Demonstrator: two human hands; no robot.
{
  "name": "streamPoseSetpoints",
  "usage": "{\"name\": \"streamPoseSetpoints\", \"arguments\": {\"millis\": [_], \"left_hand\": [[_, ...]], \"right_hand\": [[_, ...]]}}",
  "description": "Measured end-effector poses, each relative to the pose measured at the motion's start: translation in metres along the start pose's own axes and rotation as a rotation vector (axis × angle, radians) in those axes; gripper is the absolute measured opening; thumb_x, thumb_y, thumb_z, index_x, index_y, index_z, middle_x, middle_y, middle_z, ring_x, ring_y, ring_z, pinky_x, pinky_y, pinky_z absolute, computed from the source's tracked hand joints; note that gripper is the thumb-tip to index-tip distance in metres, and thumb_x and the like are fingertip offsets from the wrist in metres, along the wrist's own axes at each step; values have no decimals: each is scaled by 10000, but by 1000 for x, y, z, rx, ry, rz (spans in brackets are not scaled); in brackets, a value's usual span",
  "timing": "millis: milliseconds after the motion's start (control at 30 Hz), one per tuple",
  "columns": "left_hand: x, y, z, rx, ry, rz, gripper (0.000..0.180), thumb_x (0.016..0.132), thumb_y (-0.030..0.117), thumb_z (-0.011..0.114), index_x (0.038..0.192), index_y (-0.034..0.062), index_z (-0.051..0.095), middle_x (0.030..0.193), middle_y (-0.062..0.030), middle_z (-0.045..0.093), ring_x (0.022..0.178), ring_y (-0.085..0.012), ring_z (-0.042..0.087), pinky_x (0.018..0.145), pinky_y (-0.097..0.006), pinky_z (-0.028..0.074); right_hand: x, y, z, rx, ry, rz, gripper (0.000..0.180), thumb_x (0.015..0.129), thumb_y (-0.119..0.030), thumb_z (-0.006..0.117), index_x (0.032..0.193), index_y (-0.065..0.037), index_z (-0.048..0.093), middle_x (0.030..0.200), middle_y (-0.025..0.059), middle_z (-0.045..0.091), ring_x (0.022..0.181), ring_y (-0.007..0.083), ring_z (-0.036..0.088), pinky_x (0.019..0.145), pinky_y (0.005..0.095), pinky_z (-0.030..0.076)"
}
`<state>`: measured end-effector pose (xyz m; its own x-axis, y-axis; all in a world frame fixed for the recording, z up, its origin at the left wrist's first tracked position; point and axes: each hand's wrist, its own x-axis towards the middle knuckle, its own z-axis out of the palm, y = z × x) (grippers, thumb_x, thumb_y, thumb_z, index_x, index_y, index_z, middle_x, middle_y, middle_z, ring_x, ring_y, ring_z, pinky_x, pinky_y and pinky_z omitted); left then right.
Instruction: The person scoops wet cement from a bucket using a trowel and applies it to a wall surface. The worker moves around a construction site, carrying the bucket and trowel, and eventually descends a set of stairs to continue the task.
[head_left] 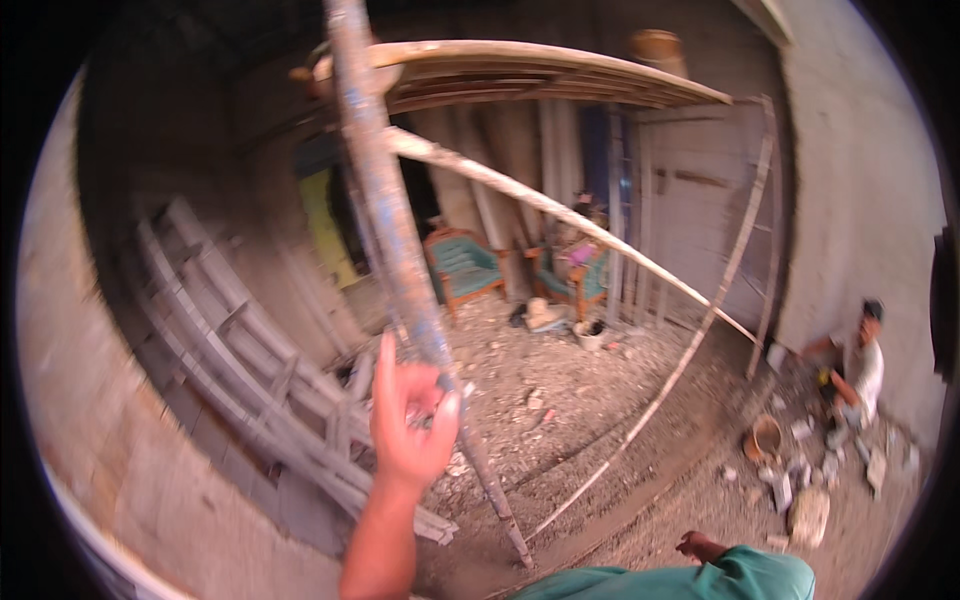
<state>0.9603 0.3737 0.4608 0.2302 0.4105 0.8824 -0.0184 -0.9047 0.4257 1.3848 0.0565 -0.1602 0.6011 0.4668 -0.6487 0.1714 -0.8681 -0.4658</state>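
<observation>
Left hand (410, 440) at the pole (398, 240)

One finger points up, others half curled; whether this grip clasps the pole, I cannot tell. The pole slants before two chairs (465, 264). Right of its foot, beside a green sleeve (755, 573), the right hand's (703, 546) grip is unclear.

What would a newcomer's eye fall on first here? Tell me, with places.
Likely the thick, paint-flecked pole, slanting down left of centre, with the left hand raised in front of it. Next come the green-cushioned chairs towards the back, mid-view, and a person low at far right, beside scattered rubble.
</observation>
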Motion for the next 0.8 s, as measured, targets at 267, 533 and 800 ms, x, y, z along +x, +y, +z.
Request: {"name": "streamPoseSetpoints", "arguments": {"millis": [267,533,800], "left_hand": [[144,149,15,2,-12,-51,855,892,151,653,1546,37,114,695,-9,547,545,-43,480,470,-189,398],[-93,94,33,252,-934,-658,689,904,341,670,1506,237,351,1086,-128,658,815,-182,642,753,-326,543],[-428,72,25,172,-1045,-1341,721,877,477,639,1462,130,401,1293,-223,584,1153,-359,584,981,-434,451]], "right_hand": [[57,5,-80,271,-51,25,378,797,-222,791,1071,-51,595,941,125,661,883,267,632,796,387,519],[137,52,-79,-509,-353,-359,243,790,-360,744,900,-146,710,829,29,708,768,177,648,712,373,519],[154,15,-50,-618,-602,-931,185,898,-264,578,814,-103,614,900,143,644,838,315,598,785,448,480]]}}
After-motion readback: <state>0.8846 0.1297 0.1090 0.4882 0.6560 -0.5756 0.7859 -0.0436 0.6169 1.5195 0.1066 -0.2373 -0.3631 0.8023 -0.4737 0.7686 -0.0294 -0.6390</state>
